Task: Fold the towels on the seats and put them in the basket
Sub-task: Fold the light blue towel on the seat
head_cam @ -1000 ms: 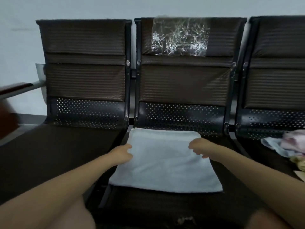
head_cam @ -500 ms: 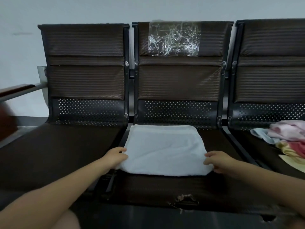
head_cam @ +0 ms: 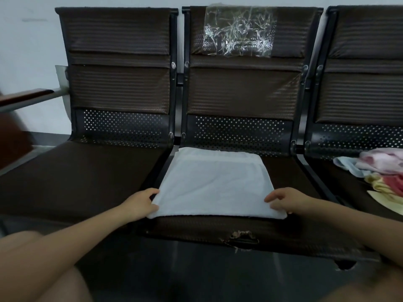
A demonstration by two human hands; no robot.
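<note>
Two bare forearms are seen, no sleeves visible up to the frame edge. Left hand (head_cam: 139, 203) and right hand (head_cam: 285, 200) are bare: no gloves, rings, watch or bands can be made out at the wrists. Fingers are short and rounded; nails too small to tell. Below the left forearm a bare knee or thigh is seen, blurred; another bare patch is seen at the bottom right corner. No clothing can be made out anywhere.

Dark perforated bench (head_cam: 229, 234), folded white towel (head_cam: 214, 184) flat on middle seat, heap of coloured towels (head_cam: 379, 171) right of it
</note>
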